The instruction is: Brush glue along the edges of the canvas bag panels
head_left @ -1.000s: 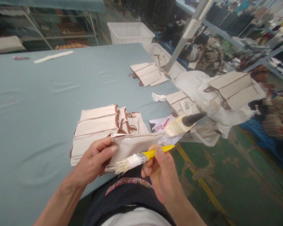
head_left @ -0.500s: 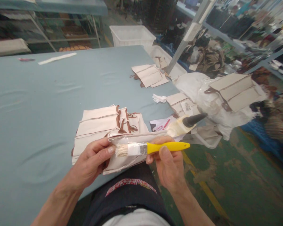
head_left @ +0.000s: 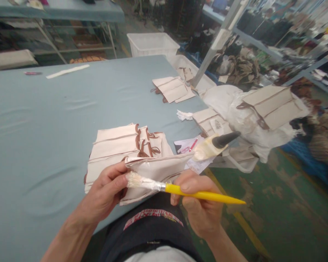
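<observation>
My left hand [head_left: 106,189] pinches the left end of a cream fabric piece [head_left: 158,167] with dark piping, held over the table's front edge. Between the fingers and thumb of my right hand [head_left: 199,200] is the yellow handle of a paintbrush [head_left: 175,189]. Its pale, white-coated bristles touch the fabric beside my left thumb. Behind the held piece, a stack of cream pieces with brown trim [head_left: 112,145] lies on the table. A plastic bottle with a black nozzle [head_left: 210,145] lies tilted to the right, near the far end of the held piece.
The blue-green table [head_left: 51,120] bears more cream pieces [head_left: 172,89], a white strip [head_left: 68,71] and a red pen-like item [head_left: 32,73]. A metal post [head_left: 207,60], plastic bags [head_left: 226,98] and white bins [head_left: 153,43] stand at the right and back.
The brush has turned from flat to edge-on, and its handle end has swung right and down. My right hand has moved slightly right and down with it. My left hand keeps its hold.
</observation>
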The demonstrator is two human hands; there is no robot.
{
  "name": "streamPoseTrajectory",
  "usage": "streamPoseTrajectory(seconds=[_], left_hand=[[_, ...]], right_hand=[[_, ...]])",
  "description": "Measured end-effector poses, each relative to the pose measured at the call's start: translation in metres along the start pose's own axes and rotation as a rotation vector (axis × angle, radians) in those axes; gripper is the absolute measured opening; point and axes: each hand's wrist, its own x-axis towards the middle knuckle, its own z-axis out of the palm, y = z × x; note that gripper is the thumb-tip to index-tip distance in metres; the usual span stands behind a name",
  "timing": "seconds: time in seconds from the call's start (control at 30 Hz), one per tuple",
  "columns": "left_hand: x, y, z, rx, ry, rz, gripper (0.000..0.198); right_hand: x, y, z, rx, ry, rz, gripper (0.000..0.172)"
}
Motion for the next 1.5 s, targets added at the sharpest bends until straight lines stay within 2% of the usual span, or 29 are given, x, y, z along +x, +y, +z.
streamPoseTrajectory(seconds=[0.23, 0.4, 0.57, 0.67, 0.93, 1.03, 1.13, 1.33, 1.5], left_hand=[[-0.002, 0.002, 0.003, 0.056, 0.007, -0.038, 0.046], [-0.008, 0.001, 0.006, 0.066, 0.05, -0.061, 0.039], [-0.013, 0.004, 0.013, 0.038, 0.061, -0.109, 0.04], [-0.014, 0.006, 0.018, 0.046, 0.096, -0.109, 0.039], [-0.01, 0.017, 0.028, 0.051, 0.134, -0.165, 0.032], [-0.007, 0.018, 0.03, 0.022, 0.136, -0.177, 0.03], [-0.005, 0.018, 0.028, 0.029, 0.13, -0.176, 0.029], [-0.002, 0.014, 0.02, 0.128, 0.093, -0.116, 0.034], [-0.002, 0.013, 0.015, 0.167, 0.058, -0.112, 0.042]], right_hand=[[-0.005, -0.004, -0.006, -0.284, -0.091, -0.022, 0.023], [-0.002, -0.003, -0.007, -0.412, -0.146, -0.066, 0.035], [0.008, -0.001, -0.005, -0.491, -0.138, -0.11, 0.03], [0.014, 0.002, -0.006, -0.459, -0.143, -0.117, 0.025], [0.025, 0.005, -0.007, -0.53, -0.119, -0.107, 0.026], [0.025, 0.007, -0.008, -0.51, -0.098, -0.062, 0.022], [0.024, 0.011, -0.007, -0.455, -0.022, 0.011, 0.017], [0.023, 0.02, -0.003, -0.22, 0.116, 0.165, 0.005], [0.023, 0.024, -0.002, -0.011, 0.179, 0.316, 0.012]])
